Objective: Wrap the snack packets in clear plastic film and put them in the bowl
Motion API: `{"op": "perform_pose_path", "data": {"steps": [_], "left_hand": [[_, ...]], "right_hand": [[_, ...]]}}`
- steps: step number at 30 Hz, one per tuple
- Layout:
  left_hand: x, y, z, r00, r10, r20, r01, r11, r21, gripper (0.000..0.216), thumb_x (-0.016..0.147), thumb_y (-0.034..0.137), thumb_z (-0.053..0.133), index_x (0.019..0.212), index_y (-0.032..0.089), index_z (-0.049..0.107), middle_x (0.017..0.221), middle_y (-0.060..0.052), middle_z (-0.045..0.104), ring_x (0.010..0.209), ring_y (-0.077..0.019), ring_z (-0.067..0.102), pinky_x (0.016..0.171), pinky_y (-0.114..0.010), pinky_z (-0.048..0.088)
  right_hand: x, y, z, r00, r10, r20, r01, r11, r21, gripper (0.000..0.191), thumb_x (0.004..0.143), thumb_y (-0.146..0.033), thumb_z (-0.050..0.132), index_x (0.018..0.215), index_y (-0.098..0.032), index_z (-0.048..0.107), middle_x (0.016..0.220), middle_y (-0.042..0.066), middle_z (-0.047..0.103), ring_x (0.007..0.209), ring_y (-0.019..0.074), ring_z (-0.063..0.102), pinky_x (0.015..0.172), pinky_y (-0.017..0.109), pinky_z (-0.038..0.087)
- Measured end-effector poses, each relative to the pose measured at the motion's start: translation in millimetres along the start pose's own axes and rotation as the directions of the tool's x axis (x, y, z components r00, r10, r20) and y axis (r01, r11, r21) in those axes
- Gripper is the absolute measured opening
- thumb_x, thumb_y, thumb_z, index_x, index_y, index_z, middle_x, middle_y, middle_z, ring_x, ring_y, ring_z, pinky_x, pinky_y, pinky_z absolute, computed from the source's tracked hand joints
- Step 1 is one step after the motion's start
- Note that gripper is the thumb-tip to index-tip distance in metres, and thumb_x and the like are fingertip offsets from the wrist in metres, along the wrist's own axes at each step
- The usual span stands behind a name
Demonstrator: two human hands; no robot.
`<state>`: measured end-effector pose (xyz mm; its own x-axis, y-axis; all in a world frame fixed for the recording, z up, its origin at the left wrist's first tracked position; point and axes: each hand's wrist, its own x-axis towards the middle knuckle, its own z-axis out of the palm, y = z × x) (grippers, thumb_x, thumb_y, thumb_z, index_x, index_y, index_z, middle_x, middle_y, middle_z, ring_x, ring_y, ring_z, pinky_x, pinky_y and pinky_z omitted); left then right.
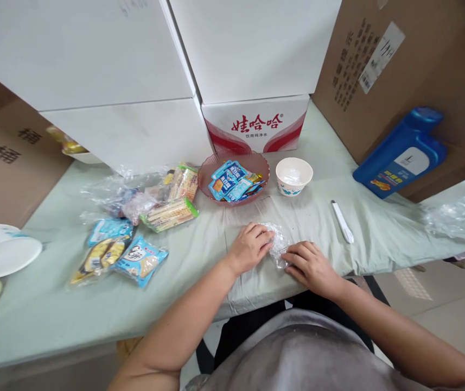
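Observation:
A crumpled clear plastic wrapper lies near the table's front edge, between my two hands. My left hand presses curled fingers onto its left side. From the right, my right hand has its fingers bent over the wrapper's lower edge; the thumb is mostly hidden. Just beyond them stands a pinkish glass bowl full of small blue snack packets. To its right is a white paper bowl with clear plastic inside. A white utility knife rests on the cloth to the right of my hands.
Packaged snacks and toothpick packs lie at the left, by clear bags. A white bowl lies tipped at the far left. White cartons line the back. A blue bottle leans by a brown box.

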<state>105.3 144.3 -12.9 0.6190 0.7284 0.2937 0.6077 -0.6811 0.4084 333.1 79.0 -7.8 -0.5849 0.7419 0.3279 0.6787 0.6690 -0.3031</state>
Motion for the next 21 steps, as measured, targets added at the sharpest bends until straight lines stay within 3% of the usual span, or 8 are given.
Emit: {"op": "perform_pose_path", "data": {"steps": [6, 10, 12, 15, 18, 21], "left_hand": [[-0.4, -0.1, -0.2, 0.997, 0.036, 0.061, -0.037, 0.999, 0.012, 0.029, 0.087, 0.033, 0.065, 0.115, 0.022, 0.065, 0.115, -0.007, 0.064, 0.109, -0.0252, 0.054, 0.093, -0.042, 0.042], [-0.7, -4.1, -2.1, 0.993, 0.093, 0.076, -0.086, 0.992, -0.090, 0.039, 0.086, 0.042, 0.066, 0.118, 0.020, 0.061, 0.117, -0.007, 0.066, 0.112, -0.0252, 0.056, 0.098, -0.043, 0.039], [-1.2, -6.7, -2.0, 0.994, 0.095, 0.059, -0.086, 0.987, -0.137, 0.050, 0.085, 0.041, 0.067, 0.127, 0.019, 0.053, 0.118, -0.009, 0.066, 0.112, -0.0261, 0.057, 0.098, -0.044, 0.040], [-2.4, -10.9, 0.2, 0.998, 0.055, 0.022, -0.050, 0.983, -0.177, 0.061, 0.086, 0.026, 0.062, 0.141, 0.019, 0.036, 0.115, -0.008, 0.066, 0.106, -0.0250, 0.060, 0.095, -0.044, 0.044], [-3.5, -14.4, 2.7, 0.999, 0.043, -0.028, -0.047, 0.983, -0.178, 0.067, 0.085, 0.012, 0.053, 0.146, 0.022, 0.026, 0.120, -0.009, 0.063, 0.105, -0.0235, 0.061, 0.094, -0.044, 0.047], [-3.5, -15.1, 2.6, 0.997, 0.038, -0.074, -0.051, 0.981, -0.188, 0.068, 0.083, 0.006, 0.048, 0.145, 0.024, 0.026, 0.126, -0.009, 0.058, 0.109, -0.0229, 0.059, 0.096, -0.044, 0.048]], "right_hand": [[2.3, -1.6, 2.0, 0.979, -0.206, -0.004, 0.205, 0.978, -0.044, 0.020, 0.095, -0.016, 0.050, 0.112, -0.018, 0.062, 0.106, 0.010, 0.067, 0.105, 0.0230, 0.057, 0.091, 0.042, 0.045], [20.7, 1.8, -6.2, 0.966, -0.257, 0.039, 0.255, 0.966, 0.043, 0.017, 0.098, -0.020, 0.046, 0.103, -0.017, 0.062, 0.089, 0.007, 0.068, 0.083, 0.0180, 0.061, 0.080, 0.034, 0.048], [34.3, 5.6, -7.6, 0.980, -0.188, 0.070, 0.186, 0.982, 0.038, 0.021, 0.100, -0.023, 0.042, 0.100, -0.017, 0.062, 0.084, 0.006, 0.067, 0.075, 0.0168, 0.060, 0.072, 0.031, 0.047], [56.5, 12.1, -5.3, 0.993, 0.008, 0.115, -0.006, 1.000, -0.013, 0.025, 0.101, -0.025, 0.040, 0.100, -0.016, 0.063, 0.086, 0.007, 0.066, 0.073, 0.0164, 0.061, 0.067, 0.028, 0.045], [75.3, 17.1, 1.1, 0.966, 0.201, 0.164, -0.187, 0.978, -0.097, 0.024, 0.101, -0.025, 0.041, 0.102, -0.016, 0.063, 0.091, 0.007, 0.065, 0.076, 0.0165, 0.062, 0.066, 0.027, 0.042], [85.4, 18.3, 9.7, 0.932, 0.295, 0.211, -0.253, 0.946, -0.204, 0.024, 0.100, -0.025, 0.042, 0.101, -0.016, 0.064, 0.093, 0.008, 0.066, 0.076, 0.0171, 0.061, 0.065, 0.027, 0.039]]}}
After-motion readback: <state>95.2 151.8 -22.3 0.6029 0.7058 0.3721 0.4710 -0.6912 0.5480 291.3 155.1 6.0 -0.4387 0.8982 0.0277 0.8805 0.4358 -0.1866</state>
